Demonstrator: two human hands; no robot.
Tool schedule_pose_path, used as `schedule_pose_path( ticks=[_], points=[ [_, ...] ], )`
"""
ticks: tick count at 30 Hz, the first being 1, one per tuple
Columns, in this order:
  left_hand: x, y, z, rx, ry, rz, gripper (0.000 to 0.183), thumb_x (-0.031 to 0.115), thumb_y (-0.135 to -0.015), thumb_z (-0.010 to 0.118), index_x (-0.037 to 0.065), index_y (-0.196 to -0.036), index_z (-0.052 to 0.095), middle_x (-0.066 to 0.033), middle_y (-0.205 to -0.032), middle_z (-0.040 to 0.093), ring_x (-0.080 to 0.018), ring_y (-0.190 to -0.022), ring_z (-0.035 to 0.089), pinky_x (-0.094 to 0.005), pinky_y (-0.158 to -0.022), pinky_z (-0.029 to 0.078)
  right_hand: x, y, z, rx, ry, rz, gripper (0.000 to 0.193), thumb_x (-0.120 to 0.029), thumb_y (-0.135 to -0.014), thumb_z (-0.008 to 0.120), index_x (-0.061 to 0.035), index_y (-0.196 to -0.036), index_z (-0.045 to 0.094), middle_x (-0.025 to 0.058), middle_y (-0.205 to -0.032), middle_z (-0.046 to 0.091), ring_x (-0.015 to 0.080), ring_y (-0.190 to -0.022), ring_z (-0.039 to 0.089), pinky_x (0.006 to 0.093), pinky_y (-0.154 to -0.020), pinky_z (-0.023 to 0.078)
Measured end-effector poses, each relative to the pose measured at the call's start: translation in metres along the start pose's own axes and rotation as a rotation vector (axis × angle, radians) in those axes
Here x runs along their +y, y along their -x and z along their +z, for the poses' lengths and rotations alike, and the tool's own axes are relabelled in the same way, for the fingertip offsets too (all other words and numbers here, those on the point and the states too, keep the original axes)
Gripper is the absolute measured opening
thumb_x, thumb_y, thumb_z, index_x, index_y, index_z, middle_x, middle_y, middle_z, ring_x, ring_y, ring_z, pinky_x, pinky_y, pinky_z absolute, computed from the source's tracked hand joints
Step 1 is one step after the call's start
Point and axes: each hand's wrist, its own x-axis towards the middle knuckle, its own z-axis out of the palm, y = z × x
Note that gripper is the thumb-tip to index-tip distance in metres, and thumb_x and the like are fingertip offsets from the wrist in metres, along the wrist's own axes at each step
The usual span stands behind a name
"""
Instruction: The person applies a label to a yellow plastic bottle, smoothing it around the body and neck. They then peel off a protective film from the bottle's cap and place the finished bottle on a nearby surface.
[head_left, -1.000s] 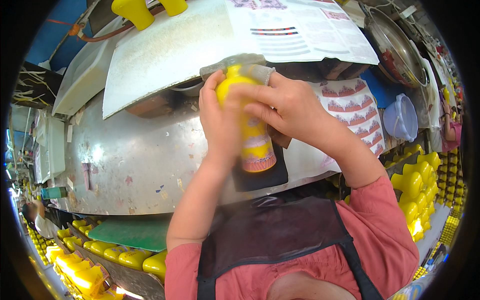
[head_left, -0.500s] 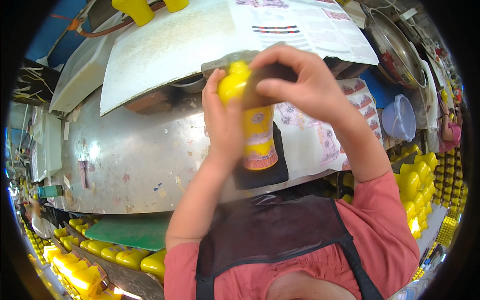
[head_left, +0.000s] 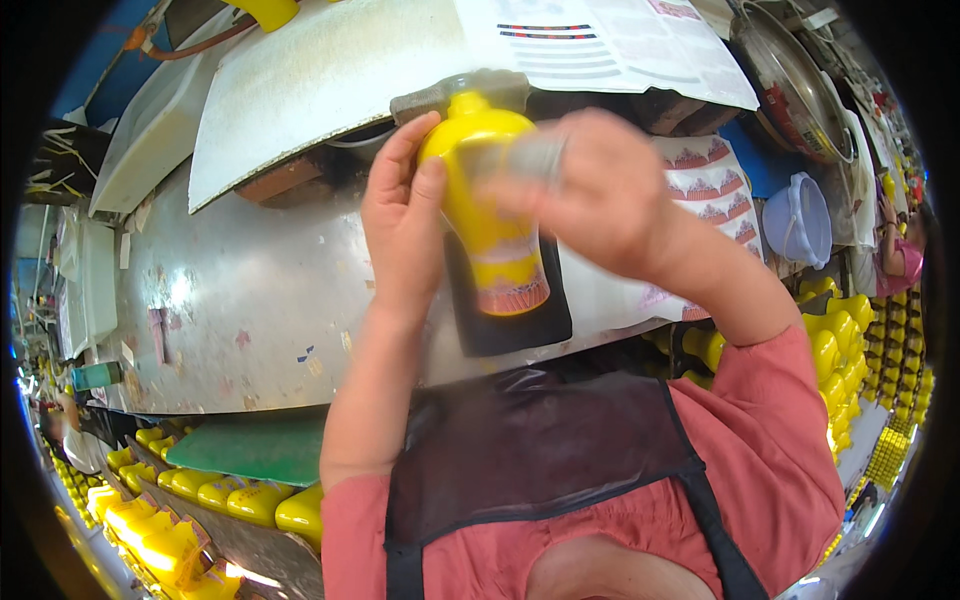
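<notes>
A glossy yellow vase [head_left: 500, 245] lies on its back on a black pad [head_left: 475, 335], its narrow neck against a grey-brown block [head_left: 425, 100]. Pink and purple printed patterns run round its lower half. My left hand [head_left: 405, 205] is closed on the vase's left shoulder, thumb on top and fingers curled along the side. Over the body, my right hand [head_left: 610, 200] grips a flat greyish piece [head_left: 530, 158], like a scraper, against or just above the vase. Motion smears this hand and the piece, so contact is unclear.
A white board [head_left: 330, 70] with printed sheets spans the back of the metal table [head_left: 230, 330]. Patterned sheets [head_left: 710, 180] lie to the right, near a lilac bucket [head_left: 797, 220]. Several yellow vases [head_left: 835, 350] stand low at right; others [head_left: 230, 495] lie below the table at left.
My right hand has swept the flat piece across the vase, turning it flatter. My left hand has shifted left along the shoulder, uncovering more of the vase.
</notes>
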Motion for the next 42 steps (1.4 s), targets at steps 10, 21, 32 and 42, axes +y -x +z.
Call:
schedule_pose_path(
  ticks=[10,21,32,42],
  points=[
    [0.008,-0.011,-0.001,0.023,0.084,-0.084,0.031,0.018,-0.107,0.055,0.000,-0.130,0.064,-0.0084,-0.129,0.068,-0.0168,-0.118,0.060,-0.0323,-0.108,0.043,-0.054,0.016,0.013,-0.248,-0.170,-0.150,0.031,-0.016,-0.072,0.072,-0.0090,-0.102,0.075,0.0028,-0.079,0.056,0.0220,-0.078,0.065,0.0351,-0.070,0.056],
    [-0.020,0.001,0.017,-0.002,-0.050,-0.020,0.042,0.032,-0.106,0.053,0.005,-0.138,0.054,-0.0148,-0.137,0.050,-0.0266,-0.125,0.052,-0.0378,-0.110,0.041,-0.041,0.057,0.007,0.013,-0.368,-0.013,0.028,-0.011,-0.072,0.080,-0.0160,-0.100,0.075,0.0028,-0.087,0.069,0.0213,-0.072,0.067,0.0336,-0.059,0.053],
    [-0.016,0.005,0.013,0.055,-0.196,0.038,0.037,0.026,-0.110,0.045,0.002,-0.137,0.056,-0.0129,-0.139,0.051,-0.0212,-0.127,0.051,-0.0355,-0.111,0.040,-0.034,0.041,0.009,0.178,-0.124,0.155,0.025,-0.010,-0.078,0.076,-0.0124,-0.103,0.074,0.0039,-0.069,0.055,0.0233,-0.061,0.056,0.0361,-0.054,0.047],
    [-0.003,-0.001,0.020,0.060,0.035,-0.054,0.037,0.028,-0.112,0.043,0.002,-0.138,0.052,-0.0096,-0.124,0.061,-0.0148,-0.111,0.059,-0.0303,-0.098,0.049,-0.014,0.009,0.021,0.129,-0.193,0.634,0.021,-0.016,-0.088,0.073,-0.0079,-0.107,0.070,0.0099,-0.088,0.072,0.0299,-0.075,0.070,0.0392,-0.066,0.055]
  ],
)
